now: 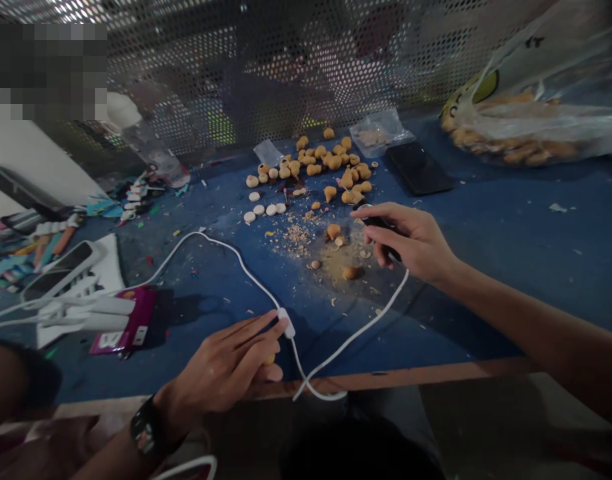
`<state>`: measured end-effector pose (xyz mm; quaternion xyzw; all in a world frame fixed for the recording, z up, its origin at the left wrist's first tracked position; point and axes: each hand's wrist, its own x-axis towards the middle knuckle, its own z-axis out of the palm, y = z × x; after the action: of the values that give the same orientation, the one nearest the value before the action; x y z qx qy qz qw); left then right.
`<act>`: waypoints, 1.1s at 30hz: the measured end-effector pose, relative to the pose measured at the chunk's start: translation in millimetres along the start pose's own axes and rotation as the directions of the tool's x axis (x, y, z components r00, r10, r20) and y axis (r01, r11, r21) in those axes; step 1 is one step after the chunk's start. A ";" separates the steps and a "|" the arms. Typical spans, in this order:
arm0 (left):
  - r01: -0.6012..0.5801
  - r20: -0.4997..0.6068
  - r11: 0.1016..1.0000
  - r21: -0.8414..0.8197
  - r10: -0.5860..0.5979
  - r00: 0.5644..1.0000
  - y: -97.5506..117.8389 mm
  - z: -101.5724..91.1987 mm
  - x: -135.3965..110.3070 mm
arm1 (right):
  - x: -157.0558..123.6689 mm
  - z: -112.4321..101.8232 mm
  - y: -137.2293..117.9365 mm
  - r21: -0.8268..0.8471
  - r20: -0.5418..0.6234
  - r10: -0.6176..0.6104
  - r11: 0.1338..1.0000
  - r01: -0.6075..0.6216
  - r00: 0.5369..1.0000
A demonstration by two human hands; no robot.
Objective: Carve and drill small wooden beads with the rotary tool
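Observation:
My right hand [411,240] is closed around a slim black corded pen-like tool [386,230], its tip pointing up and left over the gourds. A white cord [373,320] runs from the tool's rear, loops at the table edge and leads to a small white inline switch [287,323]. Fingertips of my left hand [231,360] rest against that switch. Between its thumb and fingers shows a bit of a small yellowish gourd [269,359], mostly hidden. Small tan gourds [331,160] lie in a loose pile beyond; one cut gourd [333,231] and another gourd [351,273] sit nearer my right hand.
Shavings [296,237] and white discs [271,209] lie mid-table. A black phone [419,168] and a clear bag of gourds [516,133] are at right. White plugs [93,313], a magenta box [141,320] and a bottle [153,150] stand left. A perforated metal panel [266,73] closes the back.

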<state>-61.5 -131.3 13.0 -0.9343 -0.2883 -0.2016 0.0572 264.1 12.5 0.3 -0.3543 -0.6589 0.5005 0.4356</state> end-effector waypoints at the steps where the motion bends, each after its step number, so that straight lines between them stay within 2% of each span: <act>1: 0.016 0.020 1.000 0.000 -0.016 1.000 0.7 -0.4 2.0 | 0.1 0.1 -0.4 -0.003 0.000 0.002 1.000 -0.002 1.000; 4: 0.040 0.042 0.999 0.023 -0.041 0.998 2.0 -1.4 9.7 | 0.1 0.0 -1.1 -0.016 -0.001 0.012 1.000 -0.012 1.000; 11: -0.014 0.027 0.995 0.098 0.012 1.000 3.8 -4.2 17.9 | 0.0 -0.3 -2.3 -0.019 -0.002 0.007 1.000 -0.007 1.000; 16: 0.033 -0.036 0.999 0.033 -0.032 0.999 -0.7 -2.4 11.4 | -0.4 1.2 -4.1 -0.006 -0.007 0.006 1.000 -0.006 1.000; 23: 0.052 -0.028 0.998 -0.029 -0.053 0.998 -3.6 -1.5 5.7 | -0.5 2.6 -2.0 -0.002 -0.008 0.030 1.000 -0.030 1.000; 28: 0.143 -0.051 0.982 -0.121 -0.150 0.987 -3.1 3.5 7.8 | -0.3 2.9 0.1 -0.039 0.025 0.078 0.996 -0.077 0.997; 33: 0.163 -0.038 0.972 -0.168 -0.172 0.984 -1.5 4.5 19.7 | 2.5 -0.7 4.1 -0.117 0.081 0.083 0.990 -0.074 0.993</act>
<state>-46.0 -118.9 17.0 -0.9026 -0.3469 -0.2530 -0.0296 264.0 16.1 -3.0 -0.3825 -0.6900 0.4935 0.3660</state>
